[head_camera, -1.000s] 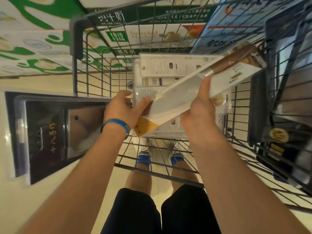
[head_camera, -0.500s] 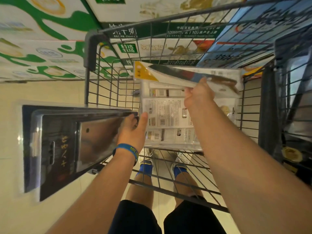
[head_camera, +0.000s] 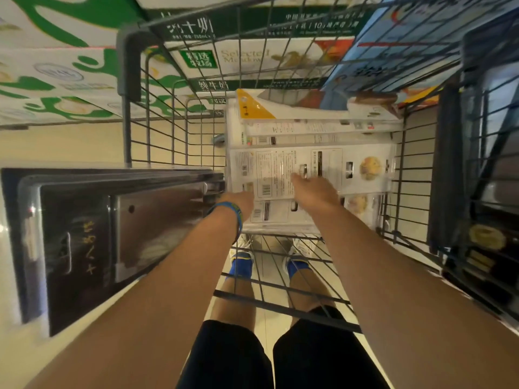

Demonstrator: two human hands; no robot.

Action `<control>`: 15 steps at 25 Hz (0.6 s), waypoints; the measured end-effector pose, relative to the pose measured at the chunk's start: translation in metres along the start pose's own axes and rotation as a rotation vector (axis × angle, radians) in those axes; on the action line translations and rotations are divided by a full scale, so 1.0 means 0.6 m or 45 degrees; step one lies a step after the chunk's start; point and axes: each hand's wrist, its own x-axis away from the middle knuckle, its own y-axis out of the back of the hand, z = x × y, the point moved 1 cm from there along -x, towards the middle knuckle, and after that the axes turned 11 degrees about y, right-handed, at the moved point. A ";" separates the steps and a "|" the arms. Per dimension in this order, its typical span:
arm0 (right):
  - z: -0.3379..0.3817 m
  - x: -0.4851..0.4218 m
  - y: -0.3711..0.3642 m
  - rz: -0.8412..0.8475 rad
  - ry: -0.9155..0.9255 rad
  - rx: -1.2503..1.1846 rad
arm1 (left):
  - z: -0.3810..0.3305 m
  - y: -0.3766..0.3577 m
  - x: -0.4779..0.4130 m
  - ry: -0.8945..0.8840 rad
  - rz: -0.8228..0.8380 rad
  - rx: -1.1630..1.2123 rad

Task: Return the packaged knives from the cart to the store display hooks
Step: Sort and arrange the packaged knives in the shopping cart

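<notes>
Several white knife packages (head_camera: 280,175) lie stacked face down in the wire cart (head_camera: 174,141). A package with a yellow corner (head_camera: 252,108) and a brown-handled knife rests at the far end, on top of the stack, with no hand on it. My right hand (head_camera: 314,189) lies on the top white package with its fingers stretched forward. At the stack's left edge is my left hand (head_camera: 238,202), wearing a blue wristband; its fingers go under the package edge and grip it.
A large black cleaver package (head_camera: 112,234) leans at the cart's left side. Dark packaged items (head_camera: 488,242) stand along the right wall. Green-and-white milk cartons (head_camera: 70,74) are stacked beyond the cart. My legs and blue shoes show through the cart floor.
My right hand set the yellow-cornered package down at the far end, let go, and came back onto the white stack. My left hand stayed at the stack's left edge.
</notes>
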 end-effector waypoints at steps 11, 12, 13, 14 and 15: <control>-0.024 0.013 -0.016 0.097 -0.534 -1.046 | -0.001 -0.004 -0.008 0.001 -0.021 0.443; -0.022 0.013 -0.015 0.085 -0.522 -1.045 | -0.003 -0.001 -0.011 -0.019 -0.052 0.436; -0.018 0.015 -0.011 0.072 -0.490 -1.058 | -0.005 0.000 -0.013 -0.052 -0.063 0.402; -0.013 0.016 -0.005 0.054 -0.454 -1.085 | -0.007 -0.001 -0.006 -0.089 -0.051 0.362; -0.005 0.018 -0.001 0.033 -0.418 -1.123 | -0.009 -0.003 0.000 -0.148 -0.020 0.351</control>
